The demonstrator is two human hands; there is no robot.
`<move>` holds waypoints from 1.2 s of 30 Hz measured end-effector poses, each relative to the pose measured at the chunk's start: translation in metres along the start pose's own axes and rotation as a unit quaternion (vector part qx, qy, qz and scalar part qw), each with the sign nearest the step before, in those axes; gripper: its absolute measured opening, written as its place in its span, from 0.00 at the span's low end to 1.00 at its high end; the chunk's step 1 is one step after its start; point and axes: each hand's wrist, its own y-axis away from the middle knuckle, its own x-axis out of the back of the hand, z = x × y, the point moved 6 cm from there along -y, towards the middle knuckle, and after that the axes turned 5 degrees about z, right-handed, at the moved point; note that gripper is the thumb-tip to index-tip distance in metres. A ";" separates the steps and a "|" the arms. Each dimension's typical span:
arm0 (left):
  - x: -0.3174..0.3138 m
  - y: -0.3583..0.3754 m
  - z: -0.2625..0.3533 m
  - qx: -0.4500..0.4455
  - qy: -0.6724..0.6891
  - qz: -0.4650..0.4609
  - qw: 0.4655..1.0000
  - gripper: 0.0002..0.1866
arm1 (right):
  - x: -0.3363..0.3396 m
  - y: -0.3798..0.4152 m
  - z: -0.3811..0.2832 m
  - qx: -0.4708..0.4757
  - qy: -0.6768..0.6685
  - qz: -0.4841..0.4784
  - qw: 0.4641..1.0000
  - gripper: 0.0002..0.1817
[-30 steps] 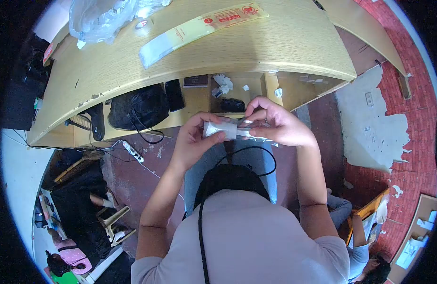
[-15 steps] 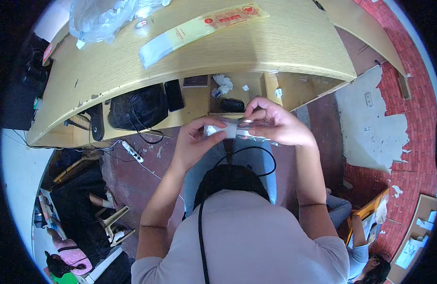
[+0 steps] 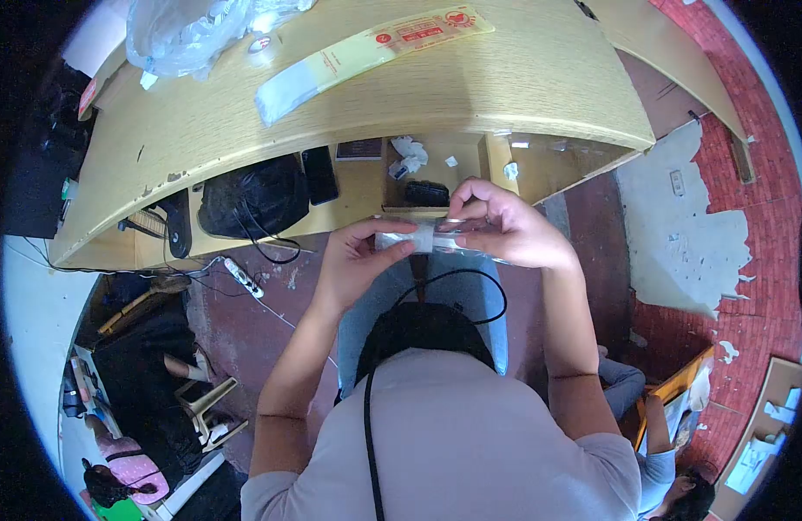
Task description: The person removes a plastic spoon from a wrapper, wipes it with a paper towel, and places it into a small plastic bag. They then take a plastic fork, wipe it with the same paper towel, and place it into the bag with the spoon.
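Observation:
A small clear plastic packet (image 3: 424, 239) with something white in it is stretched between my two hands, just in front of the desk's edge. My left hand (image 3: 353, 260) pinches its left end between thumb and fingers. At the other end my right hand (image 3: 518, 233) grips the plastic, with its index finger bent above the thumb. What exactly is inside the packet is too small to tell.
On the desk (image 3: 522, 78) lie a long yellow printed sleeve (image 3: 375, 54), a tape roll (image 3: 262, 50) and a plastic bag (image 3: 188, 35). The shelf below holds a black pouch (image 3: 253, 195), a phone (image 3: 319, 175) and crumpled paper (image 3: 408, 154). Other people sit behind on both sides.
The packet and my fingers have shifted only very slightly; both hands keep their hold on it.

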 end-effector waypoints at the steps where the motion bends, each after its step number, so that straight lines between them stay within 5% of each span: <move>1: 0.000 0.000 0.000 0.000 0.000 0.000 1.000 0.13 | 0.000 0.000 0.001 0.000 0.000 0.000 1.000 0.15; 4: 0.001 0.000 0.000 -0.025 0.006 0.004 1.000 0.12 | -0.002 0.000 -0.001 0.023 -0.008 0.011 1.000 0.12; 7: 0.008 0.001 -0.006 -0.014 0.005 0.027 1.000 0.12 | 0.004 0.004 -0.003 0.055 0.011 0.140 0.989 0.10; 10: 0.017 0.003 -0.012 -0.024 -0.014 0.061 0.998 0.12 | 0.027 0.022 -0.006 0.196 0.021 0.474 0.858 0.05; 13: 0.019 0.005 -0.013 -0.038 -0.021 0.092 0.995 0.11 | 0.029 0.026 -0.012 0.208 0.084 0.535 0.815 0.08; 22: 0.015 0.008 -0.019 -0.050 -0.036 0.102 0.993 0.12 | 0.037 0.010 -0.028 0.205 0.129 0.580 0.778 0.10; 36: 0.013 0.007 -0.019 -0.057 -0.051 0.115 0.990 0.12 | 0.031 0.012 -0.035 0.229 -0.025 0.528 0.818 0.06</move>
